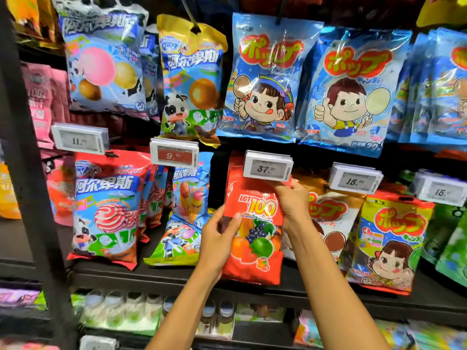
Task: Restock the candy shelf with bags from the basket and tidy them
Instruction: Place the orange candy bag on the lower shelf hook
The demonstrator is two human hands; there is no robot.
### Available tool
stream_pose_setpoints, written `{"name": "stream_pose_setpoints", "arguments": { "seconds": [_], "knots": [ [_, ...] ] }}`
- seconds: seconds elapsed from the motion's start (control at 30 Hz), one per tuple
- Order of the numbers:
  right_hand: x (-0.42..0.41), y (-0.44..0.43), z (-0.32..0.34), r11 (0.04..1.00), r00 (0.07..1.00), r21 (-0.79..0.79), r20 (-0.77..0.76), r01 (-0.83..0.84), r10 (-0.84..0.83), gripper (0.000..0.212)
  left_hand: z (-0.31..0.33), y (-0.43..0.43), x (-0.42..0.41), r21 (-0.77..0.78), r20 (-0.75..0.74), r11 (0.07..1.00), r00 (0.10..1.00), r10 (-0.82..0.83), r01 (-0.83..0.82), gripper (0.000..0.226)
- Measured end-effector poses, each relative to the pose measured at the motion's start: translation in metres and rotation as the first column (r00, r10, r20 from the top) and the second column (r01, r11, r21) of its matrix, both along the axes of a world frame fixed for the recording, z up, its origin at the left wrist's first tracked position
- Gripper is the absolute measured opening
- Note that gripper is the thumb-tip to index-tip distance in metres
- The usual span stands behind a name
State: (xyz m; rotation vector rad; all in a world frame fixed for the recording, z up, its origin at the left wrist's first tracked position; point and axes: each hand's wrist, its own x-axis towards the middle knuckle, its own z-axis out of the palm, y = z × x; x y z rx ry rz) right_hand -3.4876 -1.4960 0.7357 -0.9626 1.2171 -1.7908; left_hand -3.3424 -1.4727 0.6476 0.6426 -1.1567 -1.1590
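head view: only one camera, looking down past both forearms at the candy shelf (177, 276)
red LOT 100 bag (255, 238): upright between the two hands, fruit picture facing out, bottom edge down by the shelf's front lip; can't tell if it's actually resting there
left hand (217, 238): grips the bag's left edge about halfway up, thumb on the front, fingers tucked behind
right hand (290, 200): curled round the bag's upper right corner, knuckles toward the camera
37 price tag (267, 165): just above the right hand, covering the top of the bag
cow lollipop bag (177, 241): just left of the left hand, slumped over
brown Pop bag (331, 213): right behind the right hand's wrist
blue Pop bags (262, 79): hanging well above both hands
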Motion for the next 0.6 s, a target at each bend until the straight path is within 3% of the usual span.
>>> {"name": "stream_pose_setpoints", "arguments": {
  "seconds": [0.3,0.4,0.5,0.6],
  "knots": [
    [-0.001,-0.011,-0.009,0.999,0.999,-0.006,0.017,-0.040,0.040,0.016,-0.006,-0.009,-0.004,0.058,0.055,0.998,0.998,0.008,-0.011,0.023],
    [-0.003,-0.014,-0.017,0.997,0.987,-0.065,-0.150,0.048,-0.057,0.028,-0.006,-0.017,-0.006,-0.008,0.146,0.997,0.987,0.072,-0.072,0.018],
    [-0.002,-0.004,-0.041,0.976,0.897,-0.146,-0.392,0.159,-0.205,0.039,-0.008,-0.021,-0.007,-0.054,0.200,0.995,0.976,0.089,-0.079,0.019],
    [0.013,0.023,-0.086,0.951,0.875,-0.237,-0.395,0.199,-0.281,0.055,-0.014,-0.024,-0.008,-0.088,0.214,0.992,0.970,0.111,-0.094,0.020]
  ]
}}
